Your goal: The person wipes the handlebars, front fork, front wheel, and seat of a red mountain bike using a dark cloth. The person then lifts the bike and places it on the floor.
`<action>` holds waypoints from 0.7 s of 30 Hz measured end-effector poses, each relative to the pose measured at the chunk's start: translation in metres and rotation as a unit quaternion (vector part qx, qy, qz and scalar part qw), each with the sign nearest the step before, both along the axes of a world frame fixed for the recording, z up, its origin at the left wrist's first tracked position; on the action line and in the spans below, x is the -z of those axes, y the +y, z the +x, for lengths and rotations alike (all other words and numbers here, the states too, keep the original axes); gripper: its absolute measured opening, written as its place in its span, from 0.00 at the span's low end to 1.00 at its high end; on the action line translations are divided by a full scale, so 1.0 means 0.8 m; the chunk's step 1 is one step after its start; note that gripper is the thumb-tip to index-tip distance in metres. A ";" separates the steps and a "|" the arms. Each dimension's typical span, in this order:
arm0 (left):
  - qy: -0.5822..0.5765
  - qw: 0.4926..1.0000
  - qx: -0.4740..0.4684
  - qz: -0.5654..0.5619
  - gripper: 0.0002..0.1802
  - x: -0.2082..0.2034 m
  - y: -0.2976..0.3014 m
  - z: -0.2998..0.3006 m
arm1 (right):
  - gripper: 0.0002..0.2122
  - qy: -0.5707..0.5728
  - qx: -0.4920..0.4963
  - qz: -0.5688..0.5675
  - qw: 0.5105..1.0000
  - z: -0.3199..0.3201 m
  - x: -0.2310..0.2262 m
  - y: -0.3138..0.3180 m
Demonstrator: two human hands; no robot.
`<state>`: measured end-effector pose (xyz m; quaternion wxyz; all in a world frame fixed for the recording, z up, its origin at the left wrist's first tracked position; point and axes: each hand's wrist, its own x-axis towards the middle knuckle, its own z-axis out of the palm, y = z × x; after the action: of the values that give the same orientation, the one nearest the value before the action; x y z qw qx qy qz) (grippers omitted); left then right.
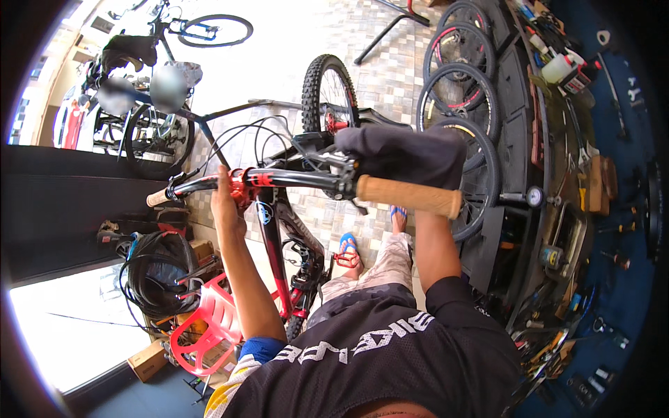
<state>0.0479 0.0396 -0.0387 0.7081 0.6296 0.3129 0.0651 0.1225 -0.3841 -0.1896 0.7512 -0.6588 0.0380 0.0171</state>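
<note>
1. Black tubing of the handlebar [296, 177] lies in the left hand [228, 205], which closes around it just left of the red stem [241, 187].
2. The right hand is hidden behind the tan grip [409, 196] and a dark grey cloth [404, 155]; whether it is closed, I cannot tell. The cloth hangs over the area beyond that grip.
3. All this belongs to a bicycle [272, 237] standing upright mid-floor, its front wheel toward the far edge of the tiled floor [376, 87]. The frame is black near the stem, turning glossy deep red lower down, with a round blue-and-white mark. Thin black cables loop ahead of the bar. The front tyre [311, 90] is black and knobbly, around a red hub [337, 127]; a red pedal [346, 260] shows beside one sandalled foot.
4. Along the floor's right edge, loose wheels [494, 177] lean in a row beside the dark table [503, 115]. A white bottle [556, 69] stands near the table's far end.
5. Toward the floor's left edge sits a red plastic chair [221, 313], near coiled black tyres [163, 307].
</note>
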 end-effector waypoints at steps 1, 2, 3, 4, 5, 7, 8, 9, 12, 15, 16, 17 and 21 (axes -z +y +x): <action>0.000 0.999 -0.006 -0.049 0.26 0.002 0.014 0.015 | 0.19 -0.010 -0.009 -0.007 1.000 -0.005 -0.006 0.006; 0.000 0.995 -0.013 -0.099 0.25 0.002 0.027 0.029 | 0.18 -0.028 -0.023 -0.015 0.999 -0.008 -0.011 0.015; 0.018 0.996 -0.010 -0.085 0.21 0.006 0.049 0.017 | 0.18 -0.046 -0.064 -0.022 0.997 -0.007 -0.011 0.035; 0.071 0.996 0.022 -0.040 0.18 0.019 0.095 0.009 | 0.18 -0.075 -0.096 -0.029 0.992 -0.011 -0.016 0.054; 0.079 0.996 0.011 -0.041 0.16 0.009 0.085 0.023 | 0.18 -0.111 -0.118 -0.043 0.986 -0.014 -0.019 0.066; 0.097 0.993 -0.004 -0.061 0.13 -0.006 0.070 0.039 | 0.18 -0.204 -0.187 -0.049 0.960 -0.021 -0.043 0.095; 0.114 0.991 0.007 -0.071 0.12 -0.022 0.085 0.049 | 0.18 -0.244 -0.214 -0.035 0.945 -0.026 -0.062 0.105; 0.147 0.985 0.008 -0.087 0.13 -0.020 0.114 0.039 | 0.18 -0.281 -0.261 -0.012 0.924 -0.032 -0.078 0.119; 0.221 0.973 -0.039 -0.055 0.13 -0.020 0.148 0.015 | 0.18 -0.348 -0.393 0.095 0.846 -0.044 -0.124 0.154; 0.312 0.936 -0.046 0.156 0.19 -0.027 0.128 0.034 | 0.15 -0.298 -0.514 0.176 0.785 -0.038 -0.135 0.173; 0.353 0.908 -0.030 0.226 0.20 -0.035 0.120 0.034 | 0.15 -0.281 -0.544 0.182 0.769 -0.038 -0.130 0.173; 0.326 0.911 -0.052 0.246 0.23 -0.023 0.133 0.015 | 0.17 -0.190 -0.523 0.214 0.803 -0.041 -0.116 0.169; 0.378 0.877 -0.060 0.291 0.21 -0.017 0.141 -0.031 | 0.20 0.063 -0.526 0.121 0.840 -0.011 0.030 0.099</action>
<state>0.0235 0.1523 -0.0248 0.3151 0.7642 0.5608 -0.0475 0.1139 -0.3053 -0.2138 0.6990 -0.4813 -0.2695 0.4551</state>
